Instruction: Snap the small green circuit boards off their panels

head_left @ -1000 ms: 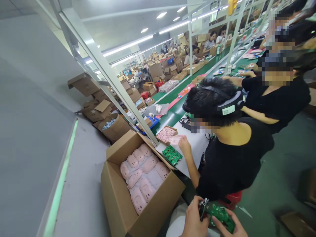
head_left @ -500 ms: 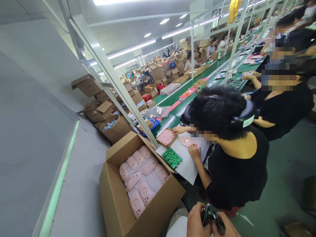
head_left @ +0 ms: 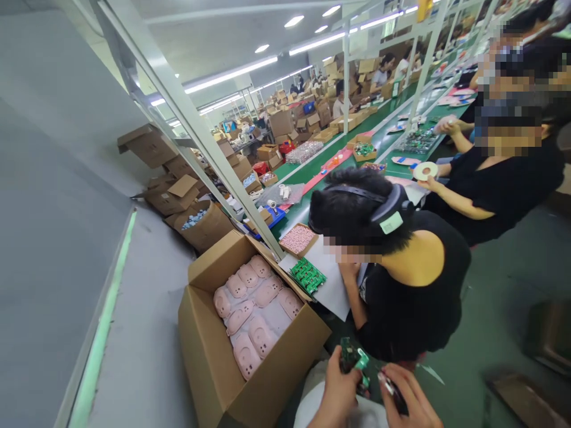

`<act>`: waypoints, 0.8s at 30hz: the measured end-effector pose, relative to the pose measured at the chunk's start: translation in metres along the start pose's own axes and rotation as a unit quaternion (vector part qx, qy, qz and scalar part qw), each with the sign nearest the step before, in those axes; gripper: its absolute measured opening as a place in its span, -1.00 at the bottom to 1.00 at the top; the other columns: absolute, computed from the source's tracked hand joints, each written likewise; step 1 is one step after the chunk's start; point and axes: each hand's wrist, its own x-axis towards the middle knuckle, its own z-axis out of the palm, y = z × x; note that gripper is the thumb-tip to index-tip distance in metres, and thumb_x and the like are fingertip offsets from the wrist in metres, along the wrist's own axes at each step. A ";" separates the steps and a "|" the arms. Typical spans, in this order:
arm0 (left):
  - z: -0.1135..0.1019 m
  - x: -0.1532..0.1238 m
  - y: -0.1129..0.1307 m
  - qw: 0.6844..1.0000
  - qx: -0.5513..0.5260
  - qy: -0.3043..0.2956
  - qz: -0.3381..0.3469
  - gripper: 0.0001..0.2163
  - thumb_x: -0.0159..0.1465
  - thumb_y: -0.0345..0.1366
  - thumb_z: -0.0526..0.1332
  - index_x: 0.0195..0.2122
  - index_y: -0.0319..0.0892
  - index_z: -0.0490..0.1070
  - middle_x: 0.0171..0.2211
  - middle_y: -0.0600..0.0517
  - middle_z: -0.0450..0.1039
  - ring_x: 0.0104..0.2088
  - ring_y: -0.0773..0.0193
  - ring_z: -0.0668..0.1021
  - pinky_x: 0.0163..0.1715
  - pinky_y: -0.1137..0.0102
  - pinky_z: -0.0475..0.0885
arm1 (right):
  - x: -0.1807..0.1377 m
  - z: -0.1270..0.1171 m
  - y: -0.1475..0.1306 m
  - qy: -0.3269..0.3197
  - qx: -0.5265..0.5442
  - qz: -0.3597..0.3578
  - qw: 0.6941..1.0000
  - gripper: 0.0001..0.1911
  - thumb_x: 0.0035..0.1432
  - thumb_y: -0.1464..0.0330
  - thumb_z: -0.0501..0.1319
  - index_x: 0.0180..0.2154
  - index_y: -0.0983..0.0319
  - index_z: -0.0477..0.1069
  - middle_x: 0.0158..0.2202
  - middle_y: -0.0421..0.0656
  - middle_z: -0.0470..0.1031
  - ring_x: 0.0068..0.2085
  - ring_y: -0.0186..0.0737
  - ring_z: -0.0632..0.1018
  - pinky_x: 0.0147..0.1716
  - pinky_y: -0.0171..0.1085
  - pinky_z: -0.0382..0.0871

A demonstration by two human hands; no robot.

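Left hand (head_left: 336,389) and right hand (head_left: 413,401) held apart, both curled

Held circuit board (head_left: 353,358): green coated board with a glossy look, though motion blur makes the finish hard to judge.
Carton (head_left: 205,362): brown corrugated cardboard, matt and slightly rough at the cut edges.
Pink shells (head_left: 261,336): smooth moulded plastic with a soft matt finish.
Shell liner (head_left: 274,315): thin pale plastic film, faintly shiny.
Boards on the bench (head_left: 307,276): green coated circuit boards, glossy.
White sheet (head_left: 328,279): smooth matt paper or card.
Frame post (head_left: 209,160): white-painted metal, smooth with a soft sheen.
Conveyor belt (head_left: 379,139): smooth green, lightly glossy rubber or plastic.
Floor (head_left: 499,285): green painted coating, smooth with a dull sheen.
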 end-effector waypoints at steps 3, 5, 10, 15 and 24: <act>-0.009 -0.006 0.011 1.000 0.008 0.010 -0.018 -0.36 0.01 -0.15 0.45 0.11 -0.21 0.36 -0.31 0.05 0.53 -0.55 0.39 0.49 -0.64 0.51 0.13 | 0.006 -0.004 -0.024 0.024 0.065 0.163 0.984 -0.64 0.07 0.01 0.29 -0.32 0.17 0.52 -0.37 -0.07 0.60 -0.34 -0.05 0.61 -0.34 -0.18 0.54; -0.012 -0.012 0.022 1.000 0.022 -0.005 0.006 -0.35 -0.01 -0.06 0.47 0.07 -0.21 0.39 -0.30 0.03 0.53 -0.52 0.36 0.53 -0.64 0.53 0.18 | 0.011 -0.004 -0.035 0.009 0.190 0.273 0.943 -0.66 0.00 0.03 0.32 -0.37 0.17 0.43 -0.49 -0.20 0.48 -0.51 -0.21 0.47 -0.54 -0.27 0.42; -0.008 -0.025 0.035 0.992 0.083 -0.073 0.059 -0.48 0.06 -0.02 0.44 -0.05 -0.22 0.46 -0.34 0.03 0.51 -0.46 0.33 0.52 -0.65 0.54 0.25 | 0.015 0.000 -0.050 -0.024 0.411 0.390 0.824 -0.57 -0.09 0.13 0.40 -0.18 0.15 0.43 -0.40 -0.27 0.49 -0.48 -0.27 0.48 -0.61 -0.35 0.34; -0.006 -0.036 0.037 0.980 0.141 -0.120 0.078 -0.61 0.13 -0.07 0.41 -0.12 -0.20 0.48 -0.36 0.06 0.46 -0.46 0.34 0.48 -0.61 0.51 0.34 | 0.011 0.001 -0.058 -0.051 0.383 0.372 0.844 -0.46 -0.12 -0.02 0.47 -0.22 0.19 0.46 -0.43 -0.25 0.50 -0.52 -0.31 0.45 -0.64 -0.38 0.29; -0.012 -0.030 0.032 0.991 0.099 -0.068 0.059 -0.53 0.14 0.02 0.39 -0.06 -0.16 0.39 -0.29 0.04 0.48 -0.40 0.32 0.53 -0.59 0.54 0.30 | 0.019 0.003 -0.056 0.128 0.411 0.391 0.813 -0.51 -0.27 0.10 0.54 -0.38 0.19 0.41 -0.51 -0.30 0.48 -0.52 -0.36 0.44 -0.58 -0.38 0.36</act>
